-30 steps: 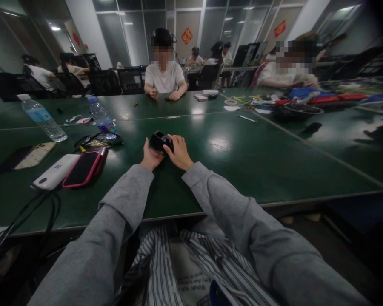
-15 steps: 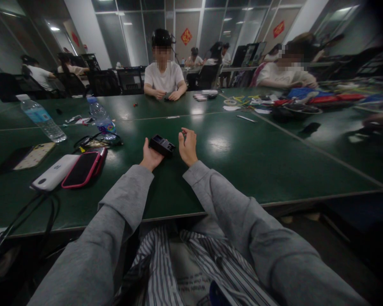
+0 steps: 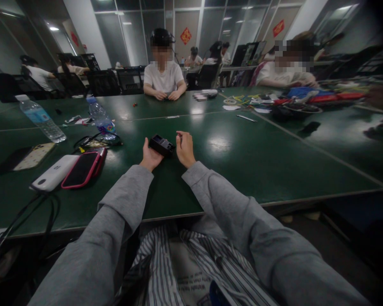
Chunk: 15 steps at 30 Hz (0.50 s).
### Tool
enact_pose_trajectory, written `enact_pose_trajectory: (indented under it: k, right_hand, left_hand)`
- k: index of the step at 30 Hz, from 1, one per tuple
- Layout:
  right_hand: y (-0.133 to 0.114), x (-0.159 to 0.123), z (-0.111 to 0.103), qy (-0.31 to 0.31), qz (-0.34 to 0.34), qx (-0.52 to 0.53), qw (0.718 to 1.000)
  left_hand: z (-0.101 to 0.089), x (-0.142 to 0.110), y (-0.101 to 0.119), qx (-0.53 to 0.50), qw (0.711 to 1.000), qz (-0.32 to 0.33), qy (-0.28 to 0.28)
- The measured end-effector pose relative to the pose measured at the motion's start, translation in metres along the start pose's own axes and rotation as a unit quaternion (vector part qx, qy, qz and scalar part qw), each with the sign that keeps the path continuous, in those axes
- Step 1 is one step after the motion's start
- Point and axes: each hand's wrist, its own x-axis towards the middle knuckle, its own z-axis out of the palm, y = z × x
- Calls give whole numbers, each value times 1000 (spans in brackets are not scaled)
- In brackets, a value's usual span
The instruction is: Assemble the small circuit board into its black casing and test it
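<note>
Black box [image 3: 161, 145] well inside table edge [image 3: 175, 217]

- Dim overall, small white lights [image 3: 54, 29] up high
- Pale glare patches on the green table [image 3: 249, 170]
- Right side blurred, top right corner black

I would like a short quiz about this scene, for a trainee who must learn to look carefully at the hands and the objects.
1. Multiple choice. What does the left hand hold?
A) a pen
B) a black boxy object
C) a roll of tape

2. True or false? The pink-edged phone is closer to the left hand than to the right hand.

3. Fill in the blank. The bottle nearer to the hands has a ____ cap.

Key: 1. B; 2. True; 3. blue.
</note>
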Motion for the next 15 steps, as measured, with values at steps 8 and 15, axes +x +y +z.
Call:
enact_pose_trajectory:
  k: [8, 15]
  right_hand:
    - [-2, -6, 7, -70, -39, 20, 997]
    - [-5, -10, 7, -108, -60, 13, 992]
  left_hand:
    - [2, -1, -1, 16, 1000, -3, -13]
    - [4, -4, 0, 28, 999, -13, -15]
